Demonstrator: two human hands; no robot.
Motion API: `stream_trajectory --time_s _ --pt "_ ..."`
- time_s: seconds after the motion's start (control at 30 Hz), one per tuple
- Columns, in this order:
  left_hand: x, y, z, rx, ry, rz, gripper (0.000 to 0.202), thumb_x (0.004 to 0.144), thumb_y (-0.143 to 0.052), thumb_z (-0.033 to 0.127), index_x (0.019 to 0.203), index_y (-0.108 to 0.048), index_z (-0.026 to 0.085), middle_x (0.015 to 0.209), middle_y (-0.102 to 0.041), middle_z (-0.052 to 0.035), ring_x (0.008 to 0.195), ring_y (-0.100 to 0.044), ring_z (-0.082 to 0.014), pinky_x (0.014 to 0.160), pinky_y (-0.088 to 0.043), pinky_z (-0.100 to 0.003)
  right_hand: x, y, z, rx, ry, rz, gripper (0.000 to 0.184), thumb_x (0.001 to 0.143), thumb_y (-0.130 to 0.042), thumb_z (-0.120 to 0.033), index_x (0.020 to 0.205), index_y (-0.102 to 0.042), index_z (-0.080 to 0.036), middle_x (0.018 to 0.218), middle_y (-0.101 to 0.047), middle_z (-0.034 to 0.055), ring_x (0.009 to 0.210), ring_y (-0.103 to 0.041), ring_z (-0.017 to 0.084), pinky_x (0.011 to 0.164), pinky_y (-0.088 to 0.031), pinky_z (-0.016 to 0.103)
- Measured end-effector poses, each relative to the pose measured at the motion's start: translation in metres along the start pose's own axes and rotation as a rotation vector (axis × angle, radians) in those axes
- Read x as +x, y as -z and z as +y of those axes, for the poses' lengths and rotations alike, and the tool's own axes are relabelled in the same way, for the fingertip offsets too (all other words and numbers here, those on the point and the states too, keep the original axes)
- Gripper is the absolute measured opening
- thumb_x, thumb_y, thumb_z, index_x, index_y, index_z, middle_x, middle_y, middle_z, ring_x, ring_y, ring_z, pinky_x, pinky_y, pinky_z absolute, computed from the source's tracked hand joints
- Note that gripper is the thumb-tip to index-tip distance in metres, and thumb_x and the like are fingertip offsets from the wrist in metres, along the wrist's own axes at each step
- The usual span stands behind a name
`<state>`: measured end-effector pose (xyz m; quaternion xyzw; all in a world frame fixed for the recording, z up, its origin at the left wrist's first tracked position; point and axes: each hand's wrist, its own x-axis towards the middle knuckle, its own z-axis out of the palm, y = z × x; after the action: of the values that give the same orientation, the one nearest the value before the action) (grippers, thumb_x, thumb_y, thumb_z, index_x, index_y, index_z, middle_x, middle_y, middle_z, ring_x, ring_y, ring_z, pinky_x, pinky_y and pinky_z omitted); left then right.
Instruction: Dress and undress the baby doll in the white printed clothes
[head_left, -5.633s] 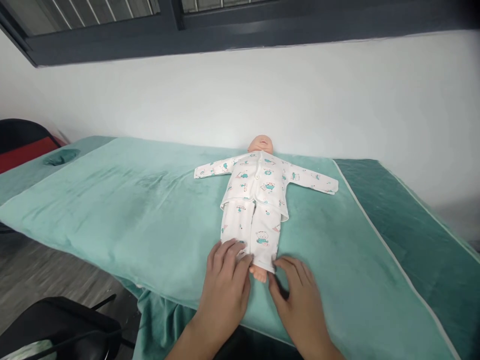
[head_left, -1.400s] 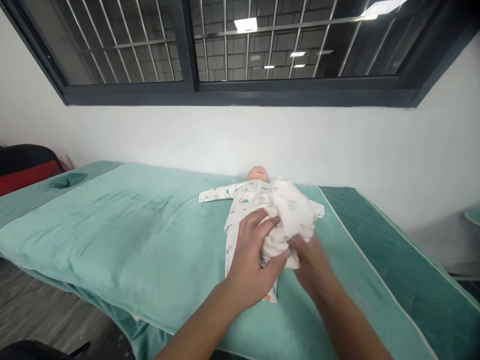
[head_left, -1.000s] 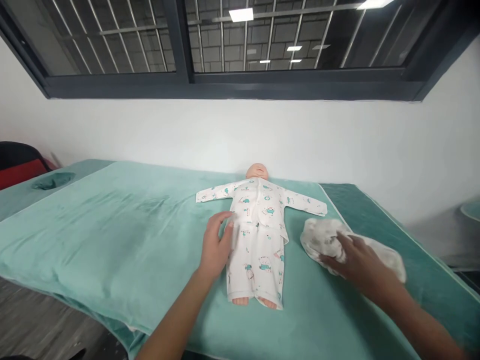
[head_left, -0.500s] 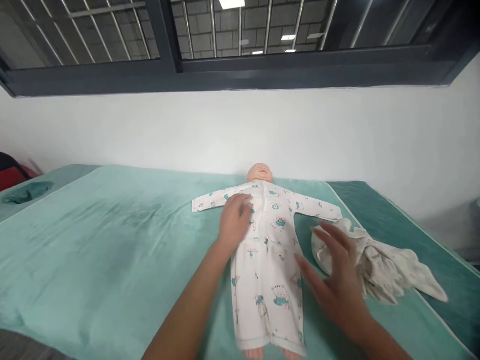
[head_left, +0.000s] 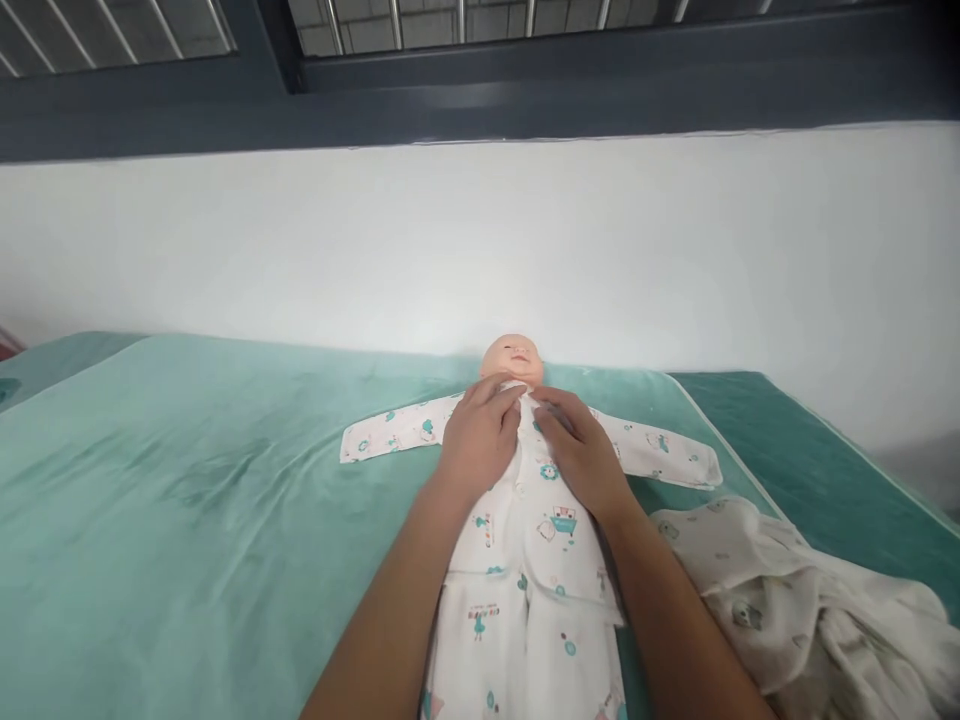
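A baby doll (head_left: 514, 352) lies on its back, its head by the wall. It wears a white long-sleeved baby shirt (head_left: 551, 495) with small teal prints and matching trousers (head_left: 487, 655). My left hand (head_left: 480, 435) is at the collar on the left side of the shirt front, its fingers bent and closed on the fabric. Opposite it, my right hand (head_left: 581, 450) is closed on the collar's right side. The fingertips of both hands nearly meet at the front opening below the doll's chin. Both sleeves stretch outward; the doll's feet are out of view.
A crumpled white printed cloth (head_left: 757, 590) lies right of the doll, near my right forearm. Everything rests on a light green sheet (head_left: 187, 520) over a darker green one (head_left: 795, 440). Behind stands a white wall (head_left: 300, 250) under a dark window frame (head_left: 480, 95).
Both hands have moved up to the shirt collar, the right one coming in from beside the trousers. My view has moved closer and tilted down.
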<state>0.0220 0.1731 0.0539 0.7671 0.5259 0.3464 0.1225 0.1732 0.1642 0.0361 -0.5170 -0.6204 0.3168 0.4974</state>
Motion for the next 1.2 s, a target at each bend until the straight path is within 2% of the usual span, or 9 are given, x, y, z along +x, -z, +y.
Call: stream_trajectory --time_s 0.17,0.33,0.63,0.93,1.2 --pt "0.0013 0.0014 0.0034 -0.015 0.047 0.014 0.037 0.099 -0.037 0.026 0.125 -0.063 0.025 0.140 -0.055 -0.0001 0.130 -0.048 -0.0198 0.109 -0.042 -0.038 0.0039 -0.0017 0.0002 -0.043 0.056 -0.041 0.029 0.091 -0.049 -0.038 0.116 -0.062 -0.031 0.129 -0.060 0.0002 0.124 -0.049 0.021 0.107 -0.037 0.042" --pt "0.0021 0.0010 0.0030 -0.019 0.070 0.019 0.037 0.098 -0.039 0.028 0.126 -0.063 0.022 0.137 -0.058 -0.0018 0.128 -0.051 -0.0200 0.110 -0.041 -0.037 0.0043 -0.0024 0.0021 -0.077 0.061 -0.037 0.027 0.091 -0.047 -0.037 0.114 -0.061 -0.030 0.127 -0.060 0.0011 0.122 -0.049 0.023 0.105 -0.038 0.044" --pt "0.0008 0.0008 0.0027 0.023 0.062 0.009 0.038 0.098 -0.036 0.027 0.124 -0.064 0.029 0.137 -0.057 0.0001 0.127 -0.052 -0.0213 0.106 -0.043 -0.040 0.0048 -0.0036 0.0033 -0.080 0.092 -0.020 0.026 0.090 -0.047 -0.036 0.110 -0.062 -0.028 0.128 -0.061 0.0027 0.122 -0.050 0.023 0.106 -0.038 0.045" --pt "0.0004 0.0016 0.0042 0.036 0.082 0.004 0.038 0.099 -0.035 0.029 0.123 -0.064 0.027 0.138 -0.057 0.0001 0.127 -0.051 -0.0214 0.107 -0.043 -0.040 0.0049 -0.0031 0.0020 -0.133 0.073 -0.027 0.025 0.090 -0.047 -0.037 0.104 -0.065 -0.027 0.128 -0.061 0.0033 0.124 -0.049 0.023 0.107 -0.037 0.046" --pt "0.0022 0.0002 0.0028 -0.007 0.096 0.015 0.036 0.098 -0.037 0.029 0.124 -0.061 0.024 0.137 -0.058 -0.0027 0.128 -0.051 -0.0207 0.108 -0.042 -0.039 0.0054 -0.0030 0.0011 -0.123 0.072 -0.050 0.032 0.092 -0.046 -0.038 0.113 -0.067 -0.026 0.133 -0.059 0.0041 0.129 -0.046 0.024 0.112 -0.032 0.047"
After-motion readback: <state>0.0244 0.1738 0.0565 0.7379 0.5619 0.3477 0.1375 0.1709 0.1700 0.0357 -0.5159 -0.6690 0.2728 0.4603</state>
